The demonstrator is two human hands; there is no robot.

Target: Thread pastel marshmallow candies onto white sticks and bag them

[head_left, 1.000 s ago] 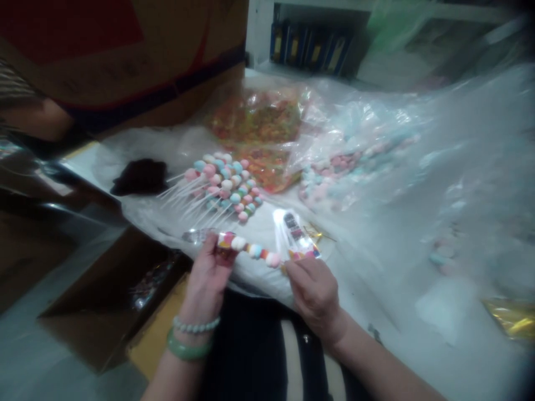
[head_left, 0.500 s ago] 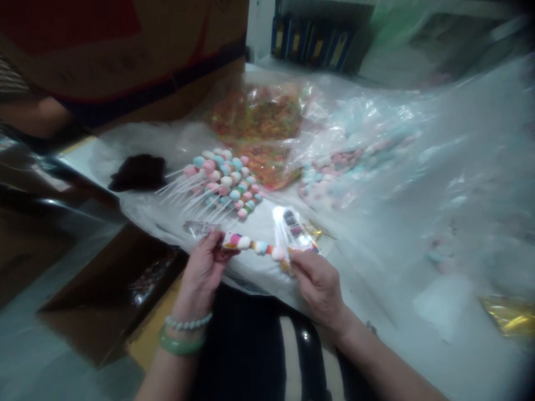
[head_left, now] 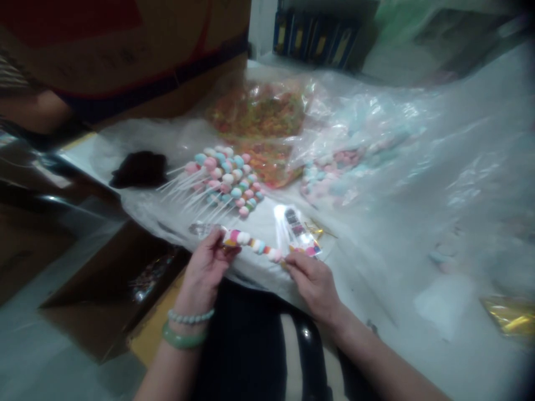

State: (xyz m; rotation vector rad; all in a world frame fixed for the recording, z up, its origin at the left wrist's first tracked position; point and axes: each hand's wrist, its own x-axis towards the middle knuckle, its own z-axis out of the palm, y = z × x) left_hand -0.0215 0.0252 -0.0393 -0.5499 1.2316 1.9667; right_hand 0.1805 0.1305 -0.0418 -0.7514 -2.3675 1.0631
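A skewer of pastel candy balls [head_left: 259, 246] is stretched between my two hands. My left hand [head_left: 209, 262], with beaded and green bracelets at its wrist, is closed on a clear printed wrapper [head_left: 232, 236] at the candy's left end. At the other end, my right hand [head_left: 311, 278] pinches the skewer; its exact fingertip contact is blurred. Beyond my hands lies a pile of candy skewers [head_left: 229, 178] with white sticks pointing left. Clear printed wrappers [head_left: 298, 234] and gold twist ties [head_left: 320, 229] rest beside my right hand.
Bags of orange-green candy [head_left: 259, 120] and pastel candy [head_left: 338, 167] lie on plastic sheeting [head_left: 376, 245]. A large cardboard box [head_left: 167, 50] stands back left, near another person's arm [head_left: 42, 111]. An open carton [head_left: 96, 289] holds wrapped items below left. A dark item [head_left: 140, 169] lies left.
My right hand has shifted slightly left, to the end of the candy row. The wrappers beside it show more fully. My left hand keeps its grip.
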